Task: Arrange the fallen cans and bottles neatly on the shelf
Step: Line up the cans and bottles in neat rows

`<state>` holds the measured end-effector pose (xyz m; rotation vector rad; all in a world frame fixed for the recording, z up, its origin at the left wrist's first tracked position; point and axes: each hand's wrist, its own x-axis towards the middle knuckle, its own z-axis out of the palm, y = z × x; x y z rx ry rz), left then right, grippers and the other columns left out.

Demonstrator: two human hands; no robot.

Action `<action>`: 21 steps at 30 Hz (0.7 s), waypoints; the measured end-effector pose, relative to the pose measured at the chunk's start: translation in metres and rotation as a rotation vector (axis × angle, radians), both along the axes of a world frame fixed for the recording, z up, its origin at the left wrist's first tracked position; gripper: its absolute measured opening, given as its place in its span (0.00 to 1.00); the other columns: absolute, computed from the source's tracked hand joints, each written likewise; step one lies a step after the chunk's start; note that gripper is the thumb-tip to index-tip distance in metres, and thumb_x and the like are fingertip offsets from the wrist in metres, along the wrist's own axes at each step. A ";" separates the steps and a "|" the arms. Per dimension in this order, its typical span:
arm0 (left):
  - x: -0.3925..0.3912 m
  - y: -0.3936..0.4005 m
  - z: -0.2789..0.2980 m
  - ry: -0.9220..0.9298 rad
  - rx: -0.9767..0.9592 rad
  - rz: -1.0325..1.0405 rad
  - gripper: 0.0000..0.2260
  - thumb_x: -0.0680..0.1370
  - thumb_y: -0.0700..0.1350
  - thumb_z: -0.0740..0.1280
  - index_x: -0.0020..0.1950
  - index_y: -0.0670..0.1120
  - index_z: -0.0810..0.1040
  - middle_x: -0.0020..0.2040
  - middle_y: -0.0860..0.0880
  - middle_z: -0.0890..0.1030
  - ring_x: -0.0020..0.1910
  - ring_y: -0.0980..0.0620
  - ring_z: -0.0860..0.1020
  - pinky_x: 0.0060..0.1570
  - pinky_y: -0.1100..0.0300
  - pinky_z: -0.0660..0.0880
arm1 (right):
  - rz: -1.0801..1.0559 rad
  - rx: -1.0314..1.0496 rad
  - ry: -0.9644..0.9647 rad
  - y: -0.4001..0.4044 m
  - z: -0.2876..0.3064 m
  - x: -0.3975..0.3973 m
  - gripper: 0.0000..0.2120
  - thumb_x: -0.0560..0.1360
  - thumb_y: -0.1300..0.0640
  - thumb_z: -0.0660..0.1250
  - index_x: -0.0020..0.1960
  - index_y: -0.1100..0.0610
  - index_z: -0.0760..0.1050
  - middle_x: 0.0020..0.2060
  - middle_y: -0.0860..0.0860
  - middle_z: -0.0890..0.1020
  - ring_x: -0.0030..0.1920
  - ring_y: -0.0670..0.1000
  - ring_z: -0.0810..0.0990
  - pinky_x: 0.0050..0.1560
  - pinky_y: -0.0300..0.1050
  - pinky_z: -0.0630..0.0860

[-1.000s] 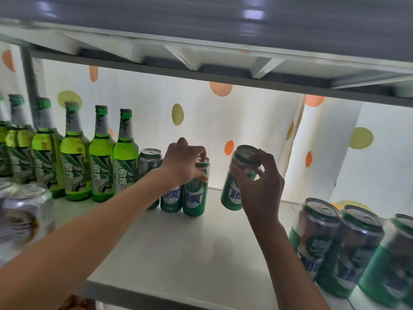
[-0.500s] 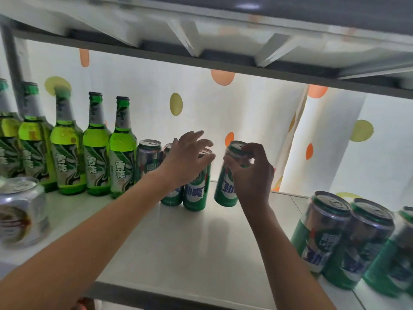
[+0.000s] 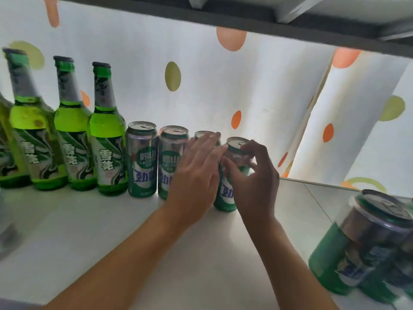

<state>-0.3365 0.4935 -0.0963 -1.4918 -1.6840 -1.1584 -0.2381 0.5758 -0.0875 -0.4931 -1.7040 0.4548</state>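
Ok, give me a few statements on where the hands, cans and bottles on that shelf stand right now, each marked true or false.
1. The right hand grips the rightmost can of the back row. True.
2. That can lies on its side. False: it stands upright on the shelf.
3. The left hand is curled round a green bottle. False: its fingers are straight, in front of the third can.
4. Green bottles stand left of the cans. True.
5. The can at the near right is in a hand. False: no hand touches it.
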 end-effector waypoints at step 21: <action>0.014 -0.008 0.006 0.094 -0.049 -0.076 0.24 0.76 0.39 0.51 0.72 0.43 0.68 0.76 0.43 0.63 0.76 0.43 0.58 0.73 0.41 0.56 | -0.237 0.250 -0.192 -0.014 -0.010 0.021 0.19 0.80 0.65 0.61 0.70 0.56 0.74 0.74 0.55 0.68 0.75 0.51 0.64 0.74 0.51 0.64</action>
